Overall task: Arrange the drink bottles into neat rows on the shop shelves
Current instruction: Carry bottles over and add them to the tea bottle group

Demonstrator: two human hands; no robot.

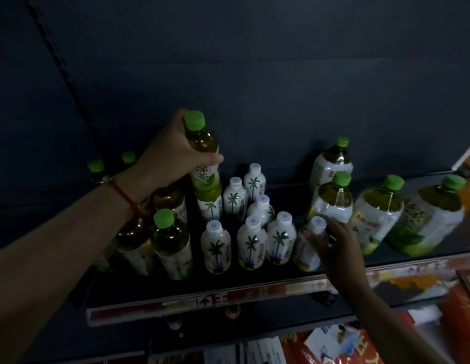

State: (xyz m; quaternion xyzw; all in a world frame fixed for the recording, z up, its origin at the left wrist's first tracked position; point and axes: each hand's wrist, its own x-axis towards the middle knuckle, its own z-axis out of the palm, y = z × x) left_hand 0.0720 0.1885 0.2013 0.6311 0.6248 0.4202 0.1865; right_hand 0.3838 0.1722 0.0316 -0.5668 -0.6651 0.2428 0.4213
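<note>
Green-capped tea bottle [202, 151] is gripped round its shoulder by the left hand [176, 156], raised above the shelf [228, 298] near its back left; the right hand [333, 243] curls round a white palm-tree bottle [308, 245] at the front edge, beside its row [252, 243], while larger tea bottles [375, 214] stand toward the right end

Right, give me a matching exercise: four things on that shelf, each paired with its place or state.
1. Tea bottle
2. Rightmost palm bottle
3. Big bottles
4. Shelf edge strip

A. Right end of shelf
B. Held up by left hand
C. Red, in front of bottles
D. Under right hand

Pairs: 1-B, 2-D, 3-A, 4-C
</note>
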